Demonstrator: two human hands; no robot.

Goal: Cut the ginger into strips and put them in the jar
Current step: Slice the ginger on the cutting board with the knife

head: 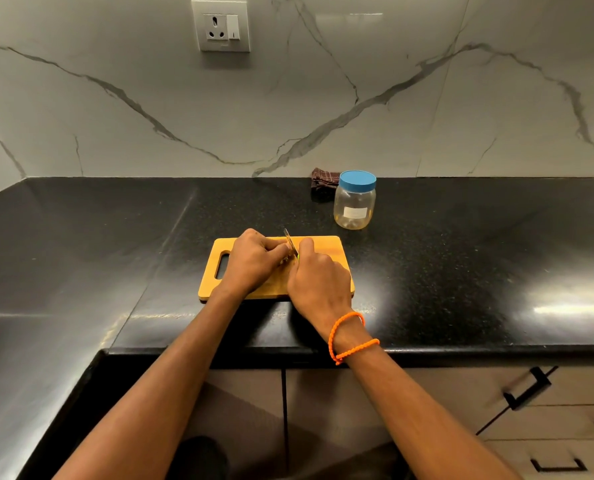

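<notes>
On the board (pixel 326 251), my left hand (pixel 250 263) pins the ginger (pixel 286 260) with curled fingers while my right hand (pixel 318 282) grips the knife (pixel 290 245); I'd slice thin, knuckles guiding.

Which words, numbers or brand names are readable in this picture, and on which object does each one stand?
No text can be read here.
White label on the jar: too small and blurred to read.
Wall socket: a faint mark under the holes, too small to read.
Blue lid, cutting board, knife: no writing visible.
</notes>
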